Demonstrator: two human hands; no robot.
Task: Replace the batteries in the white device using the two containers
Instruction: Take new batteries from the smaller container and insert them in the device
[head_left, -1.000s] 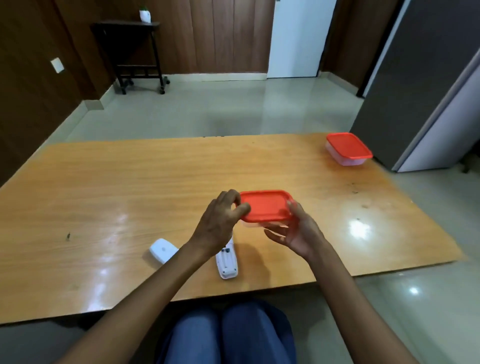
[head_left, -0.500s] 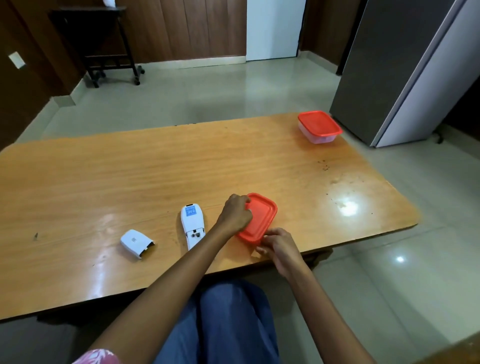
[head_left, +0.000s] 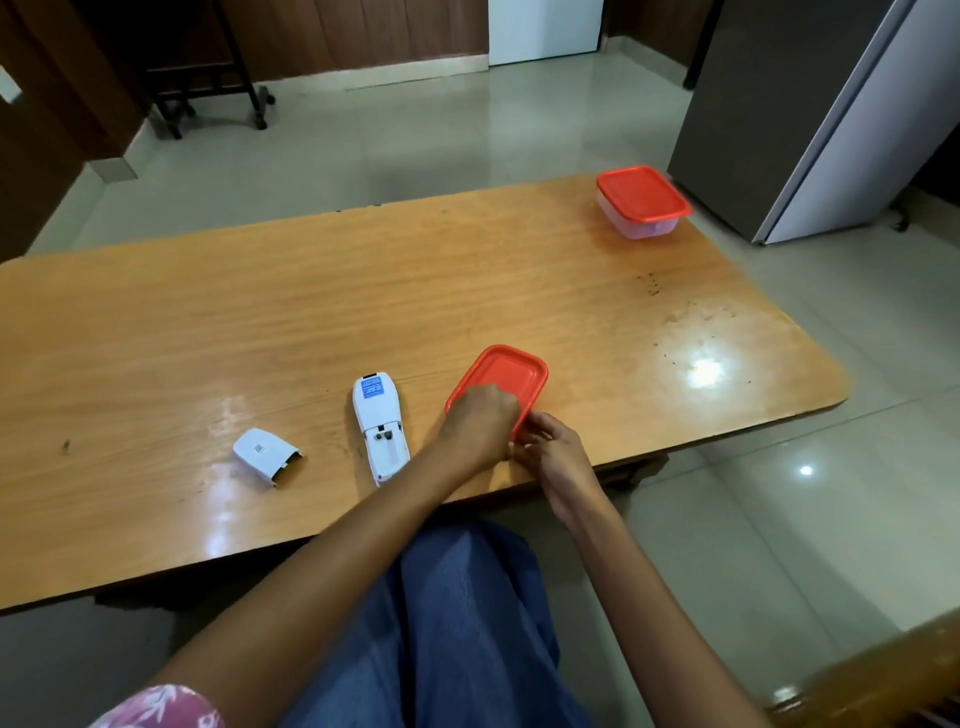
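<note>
The white device (head_left: 382, 431) lies back-up near the table's front edge, its battery bay uncovered. Its loose white cover (head_left: 265, 452) rests to the left of it. Just right of the device sits a clear container with a red lid (head_left: 511, 371). My left hand (head_left: 480, 423) lies curled over the lid's near left edge and grips it. My right hand (head_left: 553, 447) pinches the container's near corner. The container's inside is hidden by the lid and my hands. A second red-lidded container (head_left: 641, 202) stands closed at the far right corner.
The wooden table (head_left: 311, 312) has a rounded right edge. A grey cabinet (head_left: 810, 104) stands right behind the far container. A dark wheeled stand (head_left: 208, 78) is by the back wall. My knees are under the front edge.
The near container, held up in both hands a second ago, now sits on the table by the front edge. Both hands have stayed on it, at its near side.
</note>
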